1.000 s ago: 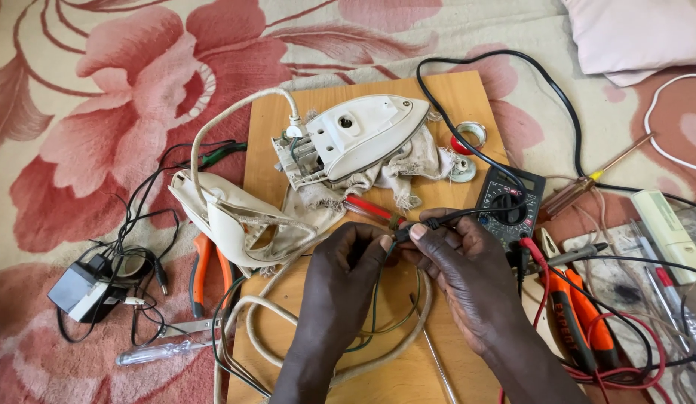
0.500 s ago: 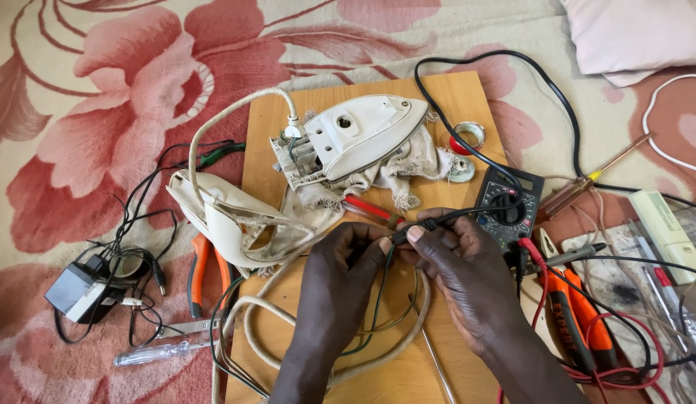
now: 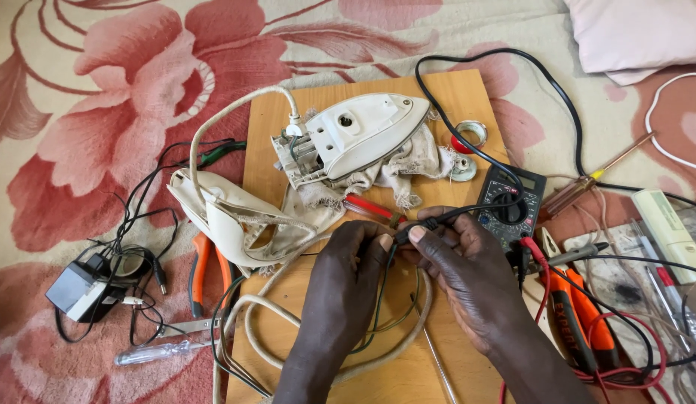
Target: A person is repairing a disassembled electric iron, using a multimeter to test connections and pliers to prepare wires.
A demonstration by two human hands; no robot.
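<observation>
My left hand (image 3: 346,278) and my right hand (image 3: 461,263) meet over a wooden board (image 3: 452,97). The right hand pinches a black multimeter probe (image 3: 422,224) near its tip. The left hand's fingertips hold thin wires (image 3: 384,303) against that tip. The black lead runs from the probe to a black multimeter (image 3: 512,203) just right of my hands. Behind the hands lies an opened white clothes iron (image 3: 359,138) on a cloth, its cream handle shell (image 3: 228,224) to the left. A cream power cord (image 3: 250,329) loops under my wrists.
Orange-handled pliers (image 3: 202,273), a small power adapter (image 3: 77,292) with black cables and a clear screwdriver (image 3: 153,352) lie at left on the flowered sheet. Orange-handled cutters (image 3: 580,322), red leads, a soldering iron (image 3: 587,183) and a white pillow (image 3: 639,34) lie at right.
My hands stay together over the board with only small finger movement. The probe tip remains between the fingertips. Nothing else has shifted.
</observation>
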